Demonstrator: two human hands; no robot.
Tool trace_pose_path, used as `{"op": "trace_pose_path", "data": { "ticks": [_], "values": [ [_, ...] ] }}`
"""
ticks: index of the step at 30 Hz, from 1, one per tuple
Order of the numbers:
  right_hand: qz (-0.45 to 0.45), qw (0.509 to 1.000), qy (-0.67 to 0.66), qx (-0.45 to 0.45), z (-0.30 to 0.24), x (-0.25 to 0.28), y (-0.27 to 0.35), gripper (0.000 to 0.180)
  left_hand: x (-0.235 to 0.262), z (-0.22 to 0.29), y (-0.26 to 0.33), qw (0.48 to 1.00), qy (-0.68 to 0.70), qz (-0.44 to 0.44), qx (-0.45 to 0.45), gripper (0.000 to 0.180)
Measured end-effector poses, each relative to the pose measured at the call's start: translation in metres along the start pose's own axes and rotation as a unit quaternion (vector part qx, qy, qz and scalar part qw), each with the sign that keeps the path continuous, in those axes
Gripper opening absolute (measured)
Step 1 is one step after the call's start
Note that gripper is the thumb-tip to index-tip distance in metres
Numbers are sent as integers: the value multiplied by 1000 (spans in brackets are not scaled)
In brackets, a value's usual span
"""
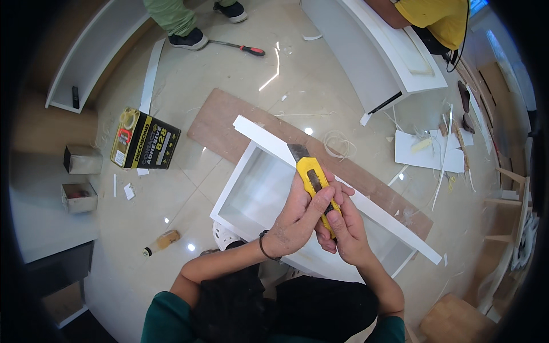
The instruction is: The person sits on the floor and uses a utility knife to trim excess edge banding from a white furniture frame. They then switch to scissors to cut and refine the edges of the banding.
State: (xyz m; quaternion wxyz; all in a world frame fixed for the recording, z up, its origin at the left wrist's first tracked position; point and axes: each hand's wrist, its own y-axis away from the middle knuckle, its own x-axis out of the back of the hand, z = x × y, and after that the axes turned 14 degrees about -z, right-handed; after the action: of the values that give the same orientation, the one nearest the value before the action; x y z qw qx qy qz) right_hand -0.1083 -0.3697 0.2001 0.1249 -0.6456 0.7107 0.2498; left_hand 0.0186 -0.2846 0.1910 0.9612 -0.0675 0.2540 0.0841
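Observation:
A yellow utility knife is held up in front of me, its wide metal blade out and pointing away. My left hand wraps it from the left, thumb laid over the body. From the right, the fingers and thumb of my right hand close round its lower part. Below the hands lies a white drawer-like box with a long white front panel. My hands and forearms hide part of its inside. The far edge of the box overlaps a brown board on the tiled floor.
A black and yellow adhesive tin and a bottle stand or lie to the left. Far off are a red-handled tool, a person's shoe and a white cabinet beside someone in yellow. Offcuts litter the right.

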Motion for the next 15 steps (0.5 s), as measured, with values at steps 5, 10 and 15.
{"op": "trace_pose_path", "data": {
  "ticks": [5, 10, 15],
  "values": [
    [17, 999, 24, 15, -3, -3, 1, 51, -2, 2, 4, 999, -5, 29, 46, 26],
    [20, 1000, 9, -5, -4, -2, -4, 47, 3, 1, 6, 996, -50, 15, 68, 30],
    [13, 999, 9, -34, 2, -1, -1, 42, -1, -2, 7, 997, -25, 36, 56, 34]
  ]
}}
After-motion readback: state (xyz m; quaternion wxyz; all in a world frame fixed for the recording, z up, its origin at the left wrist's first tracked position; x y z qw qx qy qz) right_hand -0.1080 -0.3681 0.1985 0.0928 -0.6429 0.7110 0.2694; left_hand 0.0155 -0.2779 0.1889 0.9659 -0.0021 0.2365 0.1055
